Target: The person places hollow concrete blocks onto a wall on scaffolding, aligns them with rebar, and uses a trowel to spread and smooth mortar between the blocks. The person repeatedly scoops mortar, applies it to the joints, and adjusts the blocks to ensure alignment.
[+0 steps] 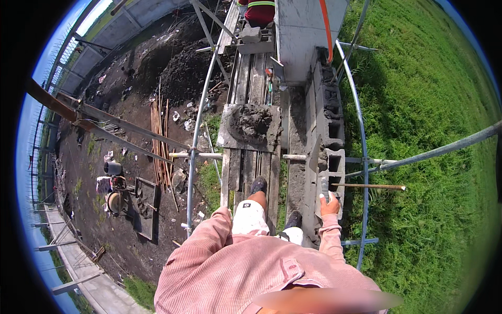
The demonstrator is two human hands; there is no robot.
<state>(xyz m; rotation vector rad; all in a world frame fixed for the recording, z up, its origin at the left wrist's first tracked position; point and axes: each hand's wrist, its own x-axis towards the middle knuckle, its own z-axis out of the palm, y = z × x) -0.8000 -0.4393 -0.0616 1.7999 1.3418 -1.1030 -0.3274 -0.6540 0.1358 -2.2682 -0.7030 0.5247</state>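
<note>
My right hand is closed on a trowel with mortar on its blade, held upright against the hollow-block wall. A rusty rebar sticks out sideways just beyond that hand. My left sleeve reaches down beside my left leg; the hand at its end is mostly hidden. Ahead of my feet, a mound of mortar lies on a square board laid across the scaffold planks.
Scaffold tubes run along both sides. At the top, a co-worker is beside loose blocks and a concrete column. Below left lie soil, long poles and a bucket. Grass covers the ground at the right.
</note>
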